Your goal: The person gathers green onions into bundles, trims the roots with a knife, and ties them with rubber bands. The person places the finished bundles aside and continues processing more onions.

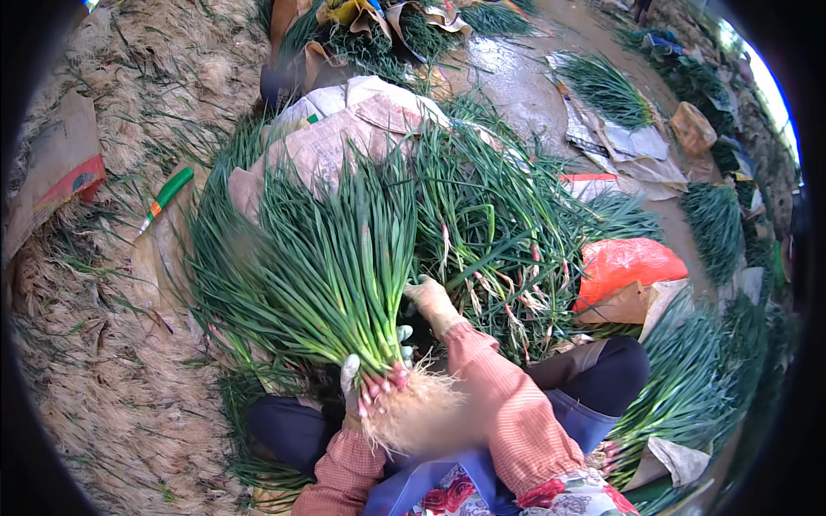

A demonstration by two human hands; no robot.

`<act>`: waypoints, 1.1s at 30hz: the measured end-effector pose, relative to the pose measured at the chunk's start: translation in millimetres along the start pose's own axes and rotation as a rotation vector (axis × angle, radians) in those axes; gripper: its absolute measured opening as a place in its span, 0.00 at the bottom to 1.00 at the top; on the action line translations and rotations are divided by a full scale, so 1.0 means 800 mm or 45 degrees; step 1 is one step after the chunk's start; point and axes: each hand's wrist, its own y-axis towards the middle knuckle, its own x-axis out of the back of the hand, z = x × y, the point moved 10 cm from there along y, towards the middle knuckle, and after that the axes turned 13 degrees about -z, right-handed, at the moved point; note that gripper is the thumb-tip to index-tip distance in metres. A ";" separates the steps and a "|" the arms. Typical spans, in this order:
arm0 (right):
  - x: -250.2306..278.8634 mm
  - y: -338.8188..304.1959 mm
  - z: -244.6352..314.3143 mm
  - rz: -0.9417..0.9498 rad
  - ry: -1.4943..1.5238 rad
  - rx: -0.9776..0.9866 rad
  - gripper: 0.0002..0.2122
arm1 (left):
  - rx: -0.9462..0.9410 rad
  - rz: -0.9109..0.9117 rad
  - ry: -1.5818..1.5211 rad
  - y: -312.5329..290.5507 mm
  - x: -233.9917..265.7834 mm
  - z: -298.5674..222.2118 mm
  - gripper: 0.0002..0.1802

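A thick bunch of spring onions (344,258) is held upright in front of me, its green leaves fanning away and to the left. The reddish bulbs and pale, hairy roots (413,408) point toward my lap. My left hand (351,387), in a pale glove, is closed around the bunch just above the bulbs; some of its fingertips show on the far side. At the bunch's right edge, my right hand (433,304) has its fingers curled in against the leaves. What those fingers pinch is hidden. Looser spring onions (490,215) lie heaped just beyond the right hand.
A green-and-orange-handled tool (168,200) lies on brown paper at the left, amid dry root litter (103,370). Sacking (318,146) partly covers the heap. An orange-red plastic bag (628,268) sits at right. More onion bundles (688,370) line the right side, past my bent knee.
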 end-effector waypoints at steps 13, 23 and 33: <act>0.018 -0.172 0.010 0.605 0.953 -0.620 0.20 | -0.357 -0.368 0.367 0.016 0.005 -0.020 0.43; -0.015 -0.117 0.099 0.443 0.739 -0.163 0.10 | -0.232 -0.498 -0.218 -0.004 0.029 -0.007 0.47; -0.020 -0.126 0.064 0.345 1.213 -0.621 0.05 | -0.555 -0.563 0.716 0.011 0.005 -0.021 0.38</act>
